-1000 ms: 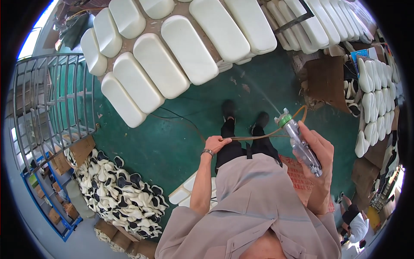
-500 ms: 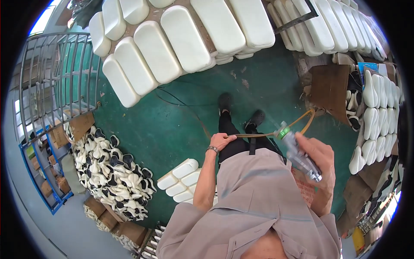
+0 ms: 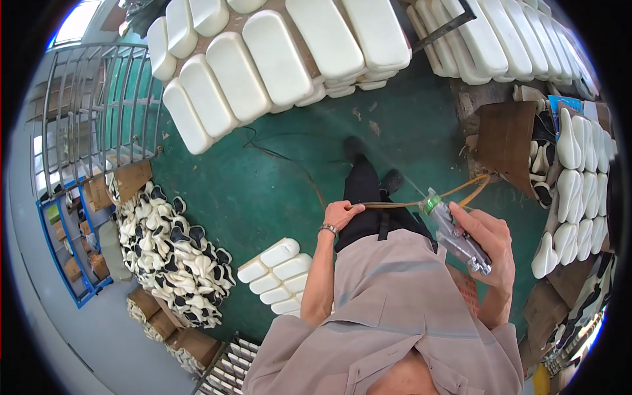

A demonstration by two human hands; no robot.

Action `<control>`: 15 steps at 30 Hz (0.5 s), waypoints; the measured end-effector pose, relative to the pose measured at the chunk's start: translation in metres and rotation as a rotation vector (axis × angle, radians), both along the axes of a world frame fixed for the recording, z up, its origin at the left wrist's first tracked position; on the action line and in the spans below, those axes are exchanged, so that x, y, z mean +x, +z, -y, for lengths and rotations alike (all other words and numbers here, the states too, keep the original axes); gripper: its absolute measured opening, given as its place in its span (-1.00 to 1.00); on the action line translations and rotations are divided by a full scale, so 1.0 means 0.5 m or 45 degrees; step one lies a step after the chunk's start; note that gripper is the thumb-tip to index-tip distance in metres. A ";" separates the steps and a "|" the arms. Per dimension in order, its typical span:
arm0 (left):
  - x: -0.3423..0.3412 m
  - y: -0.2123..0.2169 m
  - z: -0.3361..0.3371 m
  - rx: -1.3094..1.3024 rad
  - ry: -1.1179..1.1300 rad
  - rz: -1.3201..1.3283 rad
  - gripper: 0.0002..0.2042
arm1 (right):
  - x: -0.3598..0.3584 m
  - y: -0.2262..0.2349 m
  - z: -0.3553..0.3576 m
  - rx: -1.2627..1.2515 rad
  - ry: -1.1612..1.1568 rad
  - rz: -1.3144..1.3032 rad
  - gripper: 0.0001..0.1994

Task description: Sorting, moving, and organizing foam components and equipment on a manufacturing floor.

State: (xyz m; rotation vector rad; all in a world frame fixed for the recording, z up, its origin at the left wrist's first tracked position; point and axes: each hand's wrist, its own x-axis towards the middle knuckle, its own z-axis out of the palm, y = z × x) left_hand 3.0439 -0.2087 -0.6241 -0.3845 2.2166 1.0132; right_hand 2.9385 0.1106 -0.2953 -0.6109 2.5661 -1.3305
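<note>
My right hand (image 3: 494, 247) is closed around a grey spray gun (image 3: 454, 236) with a green ring near its nozzle end. A faint streak of mist reaches from the nozzle toward the floor ahead of my feet. A thin amber hose (image 3: 475, 191) loops beside the gun and runs across in front of my legs. My left hand (image 3: 343, 216), with a band at the wrist, is closed on this hose. From there the hose trails off over the floor to the far left.
Rows of white padded blocks (image 3: 276, 56) lie on a table ahead. More pads (image 3: 490, 39) stand at the far right. A heap of white and black saddle-shaped pieces (image 3: 174, 253) is at left, with small white pads (image 3: 280, 270) nearby. A cardboard box (image 3: 503, 145) stands right, near metal bars (image 3: 99, 105) opposite.
My left foot has shifted slightly to the right and is blurred. The surroundings have shifted a little in view. Both hands keep their hold on the gun and hose.
</note>
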 end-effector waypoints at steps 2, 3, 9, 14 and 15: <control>-0.011 0.004 -0.013 -0.032 -0.060 0.077 -0.36 | -0.023 0.010 -0.005 0.010 -0.072 0.012 -0.32; -0.021 0.005 -0.025 -0.027 -0.067 0.074 -0.38 | -0.037 0.006 -0.011 0.014 -0.098 -0.010 -0.32; -0.110 -0.016 -0.054 -0.047 -0.169 0.128 -0.34 | -0.143 -0.001 -0.003 -0.075 -0.332 -0.191 -0.26; -0.202 -0.020 -0.059 -0.031 -0.223 0.134 -0.32 | -0.187 0.001 -0.010 -0.079 -0.121 -0.128 -0.20; -0.220 -0.017 -0.061 -0.025 -0.226 0.143 -0.32 | -0.202 0.008 -0.007 -0.092 -0.195 -0.129 -0.27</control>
